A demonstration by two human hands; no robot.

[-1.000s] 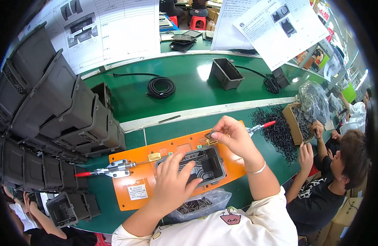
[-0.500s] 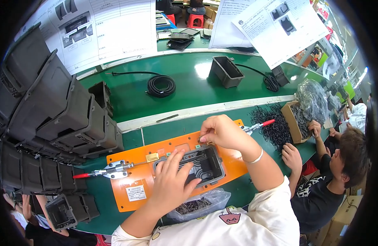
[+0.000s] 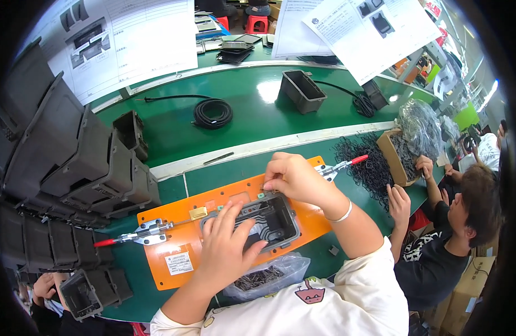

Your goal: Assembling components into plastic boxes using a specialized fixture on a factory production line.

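A dark grey plastic box (image 3: pixel 291 225) sits open side up in an orange fixture plate (image 3: pixel 154 260). My left hand (image 3: pixel 223 246) lies over the box's left part with its fingers spread, hiding that side. At the far rim my right hand (image 3: pixel 291 178) is closed in a pinch, and whatever is between its fingertips is hidden. Close to those fingertips is a small green block (image 3: pixel 262 196) on the fixture. A brass-coloured block (image 3: pixel 198 213) sits at the end of the rod from the left red-handled toggle clamp (image 3: pixel 151 231). Another toggle clamp (image 3: pixel 339 167) is fixed at the right end.
Near me lies a clear bag of thin dark pieces (image 3: pixel 263 277). Stacked grey boxes (image 3: pixel 81 151) rise on the left. A pile of black loops (image 3: pixel 364 165) and a carton (image 3: pixel 388 152) lie right, by a co-worker's hands. Beyond are a coiled cable (image 3: pixel 213 113) and hanging paper sheets (image 3: pixel 140 45).
The view has shifted slightly, so the bench appears a little further left. My right hand stays pinched at the far rim, and my left hand remains spread over the box.
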